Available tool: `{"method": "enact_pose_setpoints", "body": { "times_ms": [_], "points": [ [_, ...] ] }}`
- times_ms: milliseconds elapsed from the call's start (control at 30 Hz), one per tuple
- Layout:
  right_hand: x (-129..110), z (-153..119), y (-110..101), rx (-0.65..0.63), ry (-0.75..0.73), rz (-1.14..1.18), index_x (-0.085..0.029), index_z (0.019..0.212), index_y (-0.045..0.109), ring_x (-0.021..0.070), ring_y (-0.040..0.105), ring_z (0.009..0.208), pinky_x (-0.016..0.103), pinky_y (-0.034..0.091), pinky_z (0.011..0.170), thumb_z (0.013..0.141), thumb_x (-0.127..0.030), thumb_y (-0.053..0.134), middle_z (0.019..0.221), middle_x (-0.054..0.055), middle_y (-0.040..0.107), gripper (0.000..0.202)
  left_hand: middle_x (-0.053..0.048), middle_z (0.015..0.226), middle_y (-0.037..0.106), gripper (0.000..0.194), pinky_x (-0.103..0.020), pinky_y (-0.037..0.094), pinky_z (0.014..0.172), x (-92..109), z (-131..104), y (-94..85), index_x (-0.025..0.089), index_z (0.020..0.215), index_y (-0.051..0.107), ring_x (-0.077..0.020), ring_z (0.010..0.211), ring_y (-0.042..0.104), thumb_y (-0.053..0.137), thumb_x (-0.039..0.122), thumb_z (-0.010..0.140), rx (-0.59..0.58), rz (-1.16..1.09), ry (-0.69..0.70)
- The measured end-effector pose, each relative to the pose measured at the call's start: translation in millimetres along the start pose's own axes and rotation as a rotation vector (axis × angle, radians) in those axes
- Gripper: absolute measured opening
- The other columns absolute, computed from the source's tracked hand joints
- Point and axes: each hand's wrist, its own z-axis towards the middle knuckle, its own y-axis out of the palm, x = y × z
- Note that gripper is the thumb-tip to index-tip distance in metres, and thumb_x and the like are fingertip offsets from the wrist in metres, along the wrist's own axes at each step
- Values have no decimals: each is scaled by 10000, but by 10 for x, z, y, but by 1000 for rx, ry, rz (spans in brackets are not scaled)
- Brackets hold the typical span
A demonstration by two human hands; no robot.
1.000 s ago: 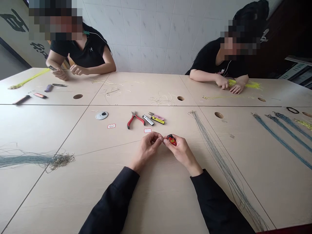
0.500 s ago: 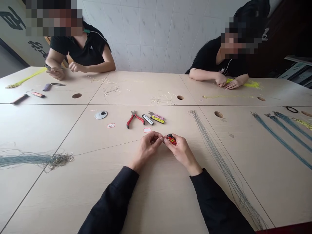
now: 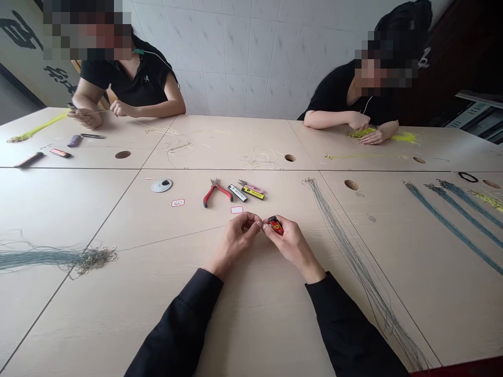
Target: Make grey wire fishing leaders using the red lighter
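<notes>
My left hand [image 3: 240, 235] is closed in a pinch on a thin cord [image 3: 173, 236], which runs left across the table to a bundle of blue-grey cords with metal clasps [image 3: 96, 259]. Its fingertips meet those of my right hand [image 3: 290, 240]. A red lighter [image 3: 275, 225] with a black top is held in my right hand, whose thumb and forefinger also pinch at the meeting point. What lies between the fingertips is too small to make out. Just beyond my hands are red-handled pliers [image 3: 217, 192] and a small red-edged label [image 3: 236, 210].
A white lighter [image 3: 237, 193], a yellow lighter [image 3: 252, 192] and a round silver disc [image 3: 161, 185] lie ahead. Long grey cords [image 3: 353, 251] stretch along the right, with blue bundles [image 3: 451, 225] farther out. Two people in black work across the table [image 3: 220, 141].
My hands hold nearly the same pose. Across the table, the right-hand person's hand has lifted slightly, showing more of the yellow bundle. The left-hand person's hand has shifted slightly left.
</notes>
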Motion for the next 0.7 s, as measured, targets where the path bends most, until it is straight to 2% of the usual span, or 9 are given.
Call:
{"method": "enact_pose_setpoints", "body": {
  "times_ms": [100,300,467,700],
  "points": [
    [-7,3,-11,27,-2,-36,-176,834,617,128,432,591,242,357,565,893,-519,529,648,-22,519,359,-5,722,560,308,-219,350,555,22,-9,-1,156,857,618,-102,611,440,572,460,872,6,8,-14],
    [25,16,23,119,62,-102,-193,584,520,139,464,543,263,339,572,962,-594,314,580,9,535,589,4,712,553,298,-226,341,563,30,-25,2,161,843,621,-99,598,414,556,449,883,9,57,9],
    [-2,22,60,155,54,-211,-204,533,422,135,401,489,272,279,537,953,-594,345,484,-8,431,578,-3,738,574,299,-228,342,566,37,-27,7,158,853,628,-103,619,430,549,444,890,5,100,33],
    [-11,49,55,126,79,-261,-206,526,379,135,375,474,282,253,533,954,-561,338,467,-7,402,558,-4,734,581,293,-226,341,554,44,-36,16,154,849,624,-96,607,436,545,433,897,-8,105,42]
  ]
}}
